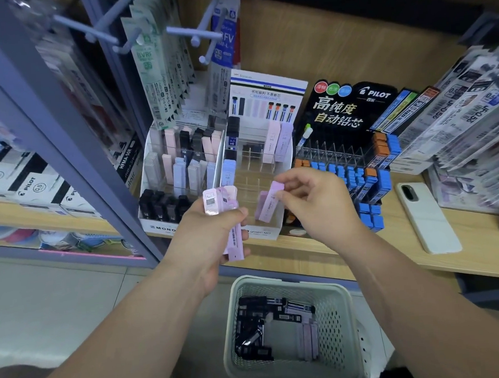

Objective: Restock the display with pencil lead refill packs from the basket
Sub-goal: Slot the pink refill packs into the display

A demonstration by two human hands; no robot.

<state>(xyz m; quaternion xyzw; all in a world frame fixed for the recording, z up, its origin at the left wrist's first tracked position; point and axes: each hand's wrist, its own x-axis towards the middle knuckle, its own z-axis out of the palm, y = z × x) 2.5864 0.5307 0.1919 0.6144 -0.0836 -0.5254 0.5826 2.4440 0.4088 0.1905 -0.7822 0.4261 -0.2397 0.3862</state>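
Wooden shelf carries clear display; left hand grips pink lead packs, right hand pinches one purple pack above basket.

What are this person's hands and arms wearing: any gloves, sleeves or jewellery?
Nothing that shows. The left hand and the right hand are bare: no gloves, and no ring, watch or bracelet in view. The left forearm and the right forearm are bare too, with no sleeve visible down to the picture's lower edge.
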